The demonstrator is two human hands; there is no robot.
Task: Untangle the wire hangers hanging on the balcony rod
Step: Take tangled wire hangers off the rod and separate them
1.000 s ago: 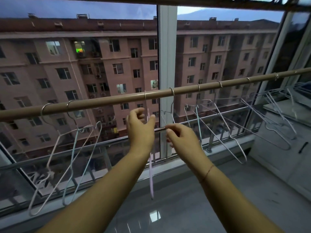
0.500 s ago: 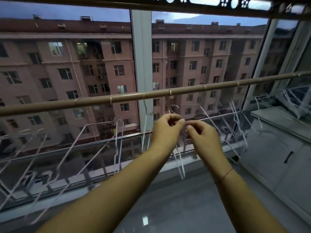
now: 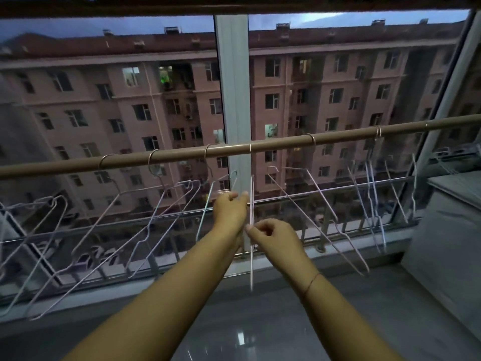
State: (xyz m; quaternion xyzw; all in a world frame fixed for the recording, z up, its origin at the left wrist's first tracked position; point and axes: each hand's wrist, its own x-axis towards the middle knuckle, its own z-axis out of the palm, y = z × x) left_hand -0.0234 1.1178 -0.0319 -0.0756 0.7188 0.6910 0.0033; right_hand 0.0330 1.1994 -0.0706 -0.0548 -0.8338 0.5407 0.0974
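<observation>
- One rod (image 3: 182, 158) crosses the balcony from lower left to upper right, in front of the window post (image 3: 231, 87).
- We count six hooks over it. A further mark near its right end is too small to tell.
- The wire hangers (image 3: 145, 230) on the left overlap, slanting down to the left. We count at least three there.
- One middle hanger (image 3: 251, 261) hangs edge-on just right of the post.
- To its right, one hanger (image 3: 325, 212) slants down to the right. Beyond it a bunch (image 3: 372, 194) hangs close together, too crowded for us to count.
- Two hands are up. Our right hand (image 3: 273, 238) pinches the middle hanger's wire between thumb and forefinger.
- Our left hand (image 3: 229, 209) is higher, with narrow, curled fingers at the same wire. We cannot tell whether it grips.
- There are gaps on the rod either side of the middle hook.
- The floor (image 3: 260, 321) lies below, and a counter (image 3: 458, 188) edges the right side.
</observation>
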